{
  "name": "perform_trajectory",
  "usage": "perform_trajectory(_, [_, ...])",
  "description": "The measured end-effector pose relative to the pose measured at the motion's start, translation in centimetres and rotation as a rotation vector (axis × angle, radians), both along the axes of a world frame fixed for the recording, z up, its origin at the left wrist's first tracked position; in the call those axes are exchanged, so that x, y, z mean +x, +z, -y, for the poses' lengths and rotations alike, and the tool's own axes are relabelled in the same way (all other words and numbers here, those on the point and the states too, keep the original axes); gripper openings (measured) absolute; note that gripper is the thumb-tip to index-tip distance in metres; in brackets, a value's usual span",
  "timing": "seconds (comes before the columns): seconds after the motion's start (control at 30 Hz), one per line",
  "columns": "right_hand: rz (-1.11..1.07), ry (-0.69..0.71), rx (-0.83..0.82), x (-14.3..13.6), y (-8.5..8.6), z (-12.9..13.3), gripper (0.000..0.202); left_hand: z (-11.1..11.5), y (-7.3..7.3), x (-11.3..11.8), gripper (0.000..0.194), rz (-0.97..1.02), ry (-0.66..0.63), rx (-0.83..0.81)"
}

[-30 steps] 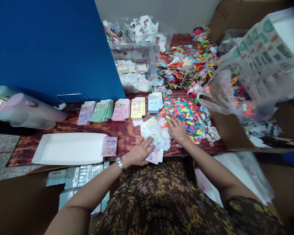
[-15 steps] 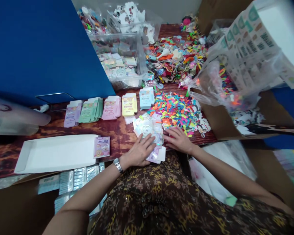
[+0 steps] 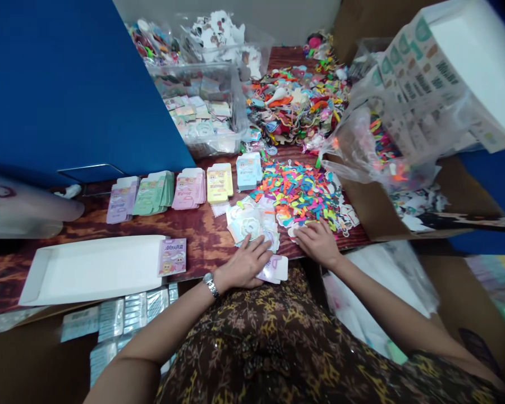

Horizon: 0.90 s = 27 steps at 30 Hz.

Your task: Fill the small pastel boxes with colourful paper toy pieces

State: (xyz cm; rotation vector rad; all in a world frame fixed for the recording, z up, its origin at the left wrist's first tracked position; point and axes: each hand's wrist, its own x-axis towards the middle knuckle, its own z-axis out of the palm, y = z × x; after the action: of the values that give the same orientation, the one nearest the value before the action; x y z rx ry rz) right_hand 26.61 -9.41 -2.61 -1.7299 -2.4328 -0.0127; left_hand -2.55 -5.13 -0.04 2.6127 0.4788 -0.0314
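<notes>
Right hand (image 3: 318, 245) shifted right, to coloured pile (image 3: 299, 188) — left hand (image 3: 244, 262) apart, grips unclear; five carton stacks (image 3: 188, 189) farther left.

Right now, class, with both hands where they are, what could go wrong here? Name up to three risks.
1. The purple cards by the left hand seem to jut past the front edge of the table and might slip off.
2. The small colourful pieces lie close against the pale flat pieces, so the two could get mixed.
3. The right hand is by the near side of those colourful pieces; a careless sweep might scatter some.
</notes>
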Motion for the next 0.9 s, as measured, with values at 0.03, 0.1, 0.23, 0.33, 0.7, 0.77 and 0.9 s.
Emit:
perform_trajectory(0.03, [-0.002, 0.006, -0.009, -0.8, -0.1, 0.3, 0.028, 0.0, -0.1, 0.0, 0.079, -0.004, -0.008, 0.000])
perform_trajectory(0.1, [-0.023, 0.010, -0.028, -1.9, -0.3, 0.5, 0.029, -0.1, -0.2, 0.0, 0.078, -0.008, -0.017, 0.004])
perform_trajectory(0.23, [-0.053, -0.073, -0.020, -2.6, -0.7, -0.6, 0.032, -0.1, -0.5, -0.2, 0.078, 0.000, -0.004, 0.016])
perform_trajectory(0.33, [-0.040, -0.107, -0.013, -3.1, -1.3, -1.2, 0.035, 0.0, -0.5, -0.1, 0.079, -0.001, -0.004, 0.019])
perform_trajectory(0.7, [-0.011, -0.187, 0.121, -1.1, -0.5, -4.7, 0.032, -0.1, 0.8, -1.0, 0.077, 0.102, 0.083, 0.004])
perform_trajectory(0.77, [-0.030, -0.221, 0.014, -0.2, 0.5, -4.9, 0.032, 0.1, 1.1, -1.6, 0.074, 0.184, 0.195, -0.040])
perform_trajectory(0.9, [-0.002, -0.241, -0.308, 0.1, 2.0, -3.0, 0.039, 0.7, 1.3, -2.2, 0.073, 0.315, 0.560, -0.177])
